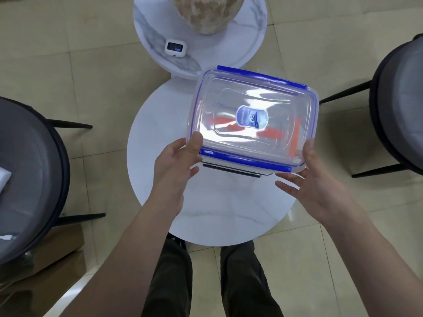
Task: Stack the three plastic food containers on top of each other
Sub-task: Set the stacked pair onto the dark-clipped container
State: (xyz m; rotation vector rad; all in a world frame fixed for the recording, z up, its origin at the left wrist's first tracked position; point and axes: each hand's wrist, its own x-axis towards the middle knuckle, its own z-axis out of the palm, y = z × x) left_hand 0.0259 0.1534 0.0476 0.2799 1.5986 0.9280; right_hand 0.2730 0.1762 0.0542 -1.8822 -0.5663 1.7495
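Observation:
A clear plastic container with blue clips (254, 120) is held above the round white table (206, 209). My left hand (177, 165) grips its near left corner, thumb on the lid. At its near right corner is my right hand (313, 179), palm under the edge and fingers spread. Through its clear body shows a container with orange clips (295, 138). A container with a black clip (231, 171) peeks out below the near edge. How these lower two rest on each other is hidden.
A second, marble-topped round table (155, 30) stands beyond, with a stone-coloured vase (206, 12) and a small white device (175, 48). Dark chairs stand at left (29, 175) and right (398, 106). Cardboard boxes (59, 255) lie on the floor at lower left.

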